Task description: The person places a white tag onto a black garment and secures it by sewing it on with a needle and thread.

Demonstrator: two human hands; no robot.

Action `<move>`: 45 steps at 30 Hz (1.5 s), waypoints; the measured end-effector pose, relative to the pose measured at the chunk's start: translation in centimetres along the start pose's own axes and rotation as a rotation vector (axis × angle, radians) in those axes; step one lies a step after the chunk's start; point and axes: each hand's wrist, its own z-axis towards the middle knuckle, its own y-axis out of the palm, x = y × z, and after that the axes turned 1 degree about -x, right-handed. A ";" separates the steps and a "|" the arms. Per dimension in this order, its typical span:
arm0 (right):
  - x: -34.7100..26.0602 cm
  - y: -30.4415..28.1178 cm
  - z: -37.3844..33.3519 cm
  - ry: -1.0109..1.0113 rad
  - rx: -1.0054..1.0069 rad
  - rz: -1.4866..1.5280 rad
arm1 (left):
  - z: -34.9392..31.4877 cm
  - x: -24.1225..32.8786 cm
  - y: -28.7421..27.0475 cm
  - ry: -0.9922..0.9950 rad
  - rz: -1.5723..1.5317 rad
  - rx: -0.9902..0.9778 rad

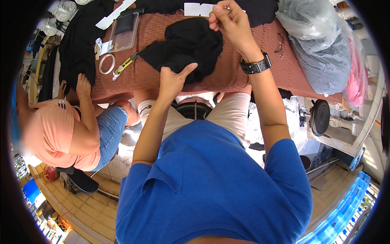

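A piece of black cloth (199, 46) lies bunched on the brown-covered table (156, 28) in front of me. My left hand (175, 80) grips its near edge, thumb stretched out on top and the other fingers hidden by the fabric. Raised beyond the cloth, to its right, my right hand (232, 23) has thumb and fingertips pinched together. Whatever sits in that pinch is too small to make out. A black watch (256, 65) is on my right wrist.
Left of the cloth lie a yellow-and-black cutter (125, 66), a tape roll (107, 64) and a clear plastic box (131, 42). Glasses (280, 45) and full plastic bags (321, 53) are at right. A co-worker's hand (83, 86) rests on other black cloth (83, 44).
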 end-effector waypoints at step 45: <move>3.6 0.6 -9.2 0.445 0.217 0.172 | 3.5 -3.4 -5.4 -0.273 -0.144 -0.007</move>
